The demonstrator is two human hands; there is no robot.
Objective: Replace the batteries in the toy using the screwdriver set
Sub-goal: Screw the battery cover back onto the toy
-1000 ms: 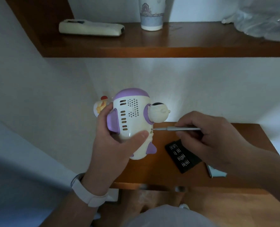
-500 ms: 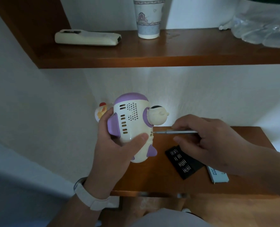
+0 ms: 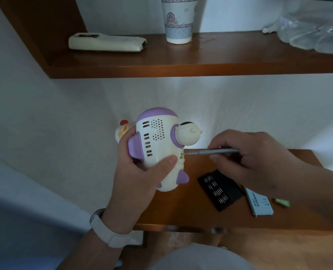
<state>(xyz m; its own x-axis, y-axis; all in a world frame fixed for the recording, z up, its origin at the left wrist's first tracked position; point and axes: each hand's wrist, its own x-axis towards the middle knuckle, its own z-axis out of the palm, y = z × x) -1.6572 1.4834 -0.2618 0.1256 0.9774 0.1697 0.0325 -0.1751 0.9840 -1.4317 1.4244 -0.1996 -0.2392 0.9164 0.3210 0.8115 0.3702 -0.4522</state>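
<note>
Here, above the worktop (image 3: 181,208), the left hand (image 3: 134,178) holds the toy (image 3: 158,145), fingers (image 3: 125,139) wrapped round its body. The bit case (image 3: 220,190) lies beneath the right hand (image 3: 255,158), whose fingers pinch the screwdriver (image 3: 216,151), tip against the toy's side.

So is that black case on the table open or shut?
Open. The black case lies flat on the table, its rows of metal bits exposed.
</note>
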